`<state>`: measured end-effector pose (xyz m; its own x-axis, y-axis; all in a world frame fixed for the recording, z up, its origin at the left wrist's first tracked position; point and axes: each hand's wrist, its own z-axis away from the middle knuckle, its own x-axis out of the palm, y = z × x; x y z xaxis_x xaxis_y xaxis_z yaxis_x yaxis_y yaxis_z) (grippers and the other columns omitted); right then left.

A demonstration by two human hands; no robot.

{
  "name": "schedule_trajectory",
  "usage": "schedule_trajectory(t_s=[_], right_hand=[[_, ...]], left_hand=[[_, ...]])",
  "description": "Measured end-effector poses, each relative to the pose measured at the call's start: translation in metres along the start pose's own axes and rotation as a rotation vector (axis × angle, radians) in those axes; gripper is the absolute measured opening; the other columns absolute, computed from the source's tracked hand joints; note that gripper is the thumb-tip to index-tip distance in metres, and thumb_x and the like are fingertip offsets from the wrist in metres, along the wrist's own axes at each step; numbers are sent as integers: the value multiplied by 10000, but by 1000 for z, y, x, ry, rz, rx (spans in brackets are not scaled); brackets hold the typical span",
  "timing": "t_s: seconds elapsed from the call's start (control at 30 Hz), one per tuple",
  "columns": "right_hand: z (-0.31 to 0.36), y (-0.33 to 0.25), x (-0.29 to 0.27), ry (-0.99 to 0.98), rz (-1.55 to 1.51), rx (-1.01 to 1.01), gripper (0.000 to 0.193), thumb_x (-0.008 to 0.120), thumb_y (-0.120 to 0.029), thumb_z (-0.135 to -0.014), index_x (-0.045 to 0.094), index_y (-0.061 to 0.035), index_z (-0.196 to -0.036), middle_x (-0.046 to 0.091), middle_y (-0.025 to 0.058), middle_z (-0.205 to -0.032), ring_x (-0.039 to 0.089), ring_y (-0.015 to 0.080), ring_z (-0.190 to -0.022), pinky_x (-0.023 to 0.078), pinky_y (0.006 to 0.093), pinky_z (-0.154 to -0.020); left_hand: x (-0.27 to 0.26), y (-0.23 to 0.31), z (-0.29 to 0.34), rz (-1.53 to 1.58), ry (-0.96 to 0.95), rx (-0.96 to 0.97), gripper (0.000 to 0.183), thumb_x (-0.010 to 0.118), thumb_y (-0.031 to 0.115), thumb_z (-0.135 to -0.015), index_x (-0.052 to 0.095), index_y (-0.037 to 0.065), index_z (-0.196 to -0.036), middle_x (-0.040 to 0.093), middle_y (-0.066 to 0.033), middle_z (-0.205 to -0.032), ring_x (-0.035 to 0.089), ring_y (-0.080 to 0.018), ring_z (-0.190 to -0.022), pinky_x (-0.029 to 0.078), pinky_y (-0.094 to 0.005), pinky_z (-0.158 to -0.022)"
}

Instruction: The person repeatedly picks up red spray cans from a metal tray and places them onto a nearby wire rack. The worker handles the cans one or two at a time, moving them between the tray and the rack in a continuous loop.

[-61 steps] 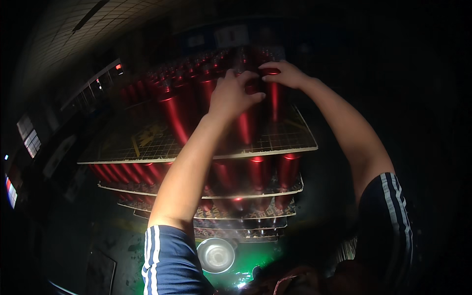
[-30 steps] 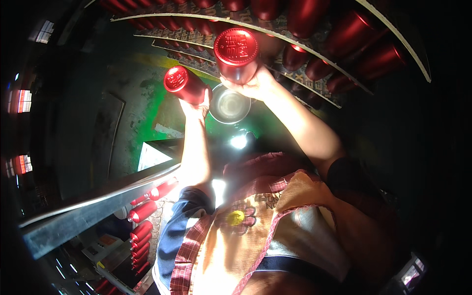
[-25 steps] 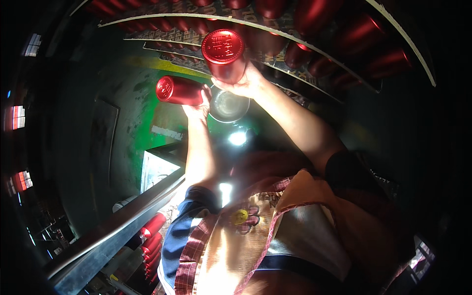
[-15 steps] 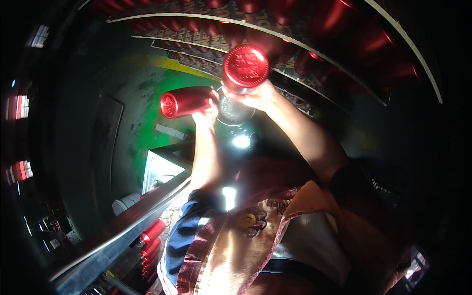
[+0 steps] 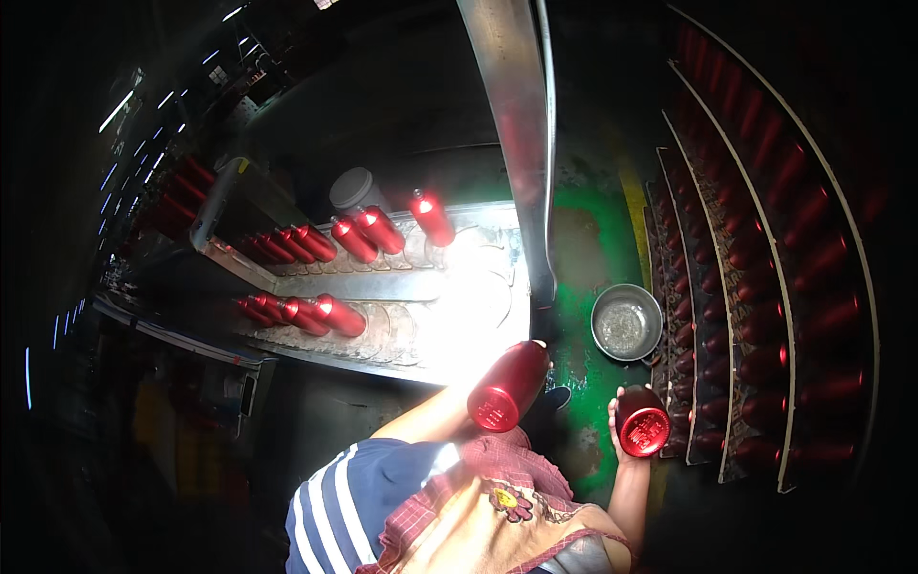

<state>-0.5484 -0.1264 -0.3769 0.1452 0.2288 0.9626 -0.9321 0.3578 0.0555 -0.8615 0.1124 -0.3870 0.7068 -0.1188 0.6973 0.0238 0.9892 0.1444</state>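
A glossy red bottle [image 5: 510, 385], its embossed base turned toward me, lies tilted in my left hand [image 5: 542, 343]. The bottle covers most of that hand; only a bit of the fingers shows at its far end, by the near right corner of the bright bench. Lower right, my right hand [image 5: 617, 413] is wrapped round the side of a second red bottle [image 5: 642, 423], whose round base also faces me. This one is beside the shelf stack, apart from the first.
Red bottles [image 5: 381, 230] stand in two rows on a brightly lit metal bench [image 5: 359, 285] at left. A metal post [image 5: 512, 115] rises beyond it. A round metal basin [image 5: 626, 322] is on the green floor. Shelves [image 5: 734, 316] packed with red bottles line the right. A white bucket [image 5: 354, 188] stands behind the bench.
My view has swung left, bringing the bench into sight and moving the shelves to the right. Both bottles stay in my hands, now lower and farther apart.
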Motion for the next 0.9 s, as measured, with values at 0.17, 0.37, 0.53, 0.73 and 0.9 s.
schedule_trajectory(t_s=[0.17,0.37,0.53,0.73,0.9], right_hand=[[5,75,4,127,212,-20,485,464,-492,-978,555,-176,-1333,597,228,-1266,618,419,-1062,559,537,-863],[-30,153,73,195,751,-266,489,526,-314,-968,476,-89,-1400,588,114,-1272,585,248,-1157,477,432,-1019],[-99,249,114,-3,1330,-583,473,733,-107,-810,625,11,-1255,557,133,-1347,524,233,-1230,390,355,-1070],[-161,323,154,53,1910,-888,439,771,-28,-742,692,-47,-1173,545,168,-1364,510,293,-1261,384,383,-1083],[-205,331,223,47,2057,-1157,452,733,48,-731,675,-40,-1170,508,165,-1399,513,303,-1254,415,388,-1062]], left_hand=[[-37,8,66,1,13,153,536,491,496,-932,602,26,-1164,644,-207,-1099,642,-378,-966,577,-470,-749],[-68,63,140,-118,-98,410,540,427,507,-971,609,31,-1150,661,-205,-1063,659,-368,-927,561,-470,-743],[-79,153,251,-107,-315,644,446,501,388,-964,585,47,-1239,668,-192,-1127,664,-304,-982,568,-439,-840],[-43,333,311,-441,-11,1204,349,569,164,-948,574,-12,-1249,672,-145,-1107,671,-214,-959,562,-336,-861],[-2,432,191,-1135,263,1630,322,789,135,-791,720,73,-1100,638,-97,-1183,596,-211,-1097,474,-324,-958]])
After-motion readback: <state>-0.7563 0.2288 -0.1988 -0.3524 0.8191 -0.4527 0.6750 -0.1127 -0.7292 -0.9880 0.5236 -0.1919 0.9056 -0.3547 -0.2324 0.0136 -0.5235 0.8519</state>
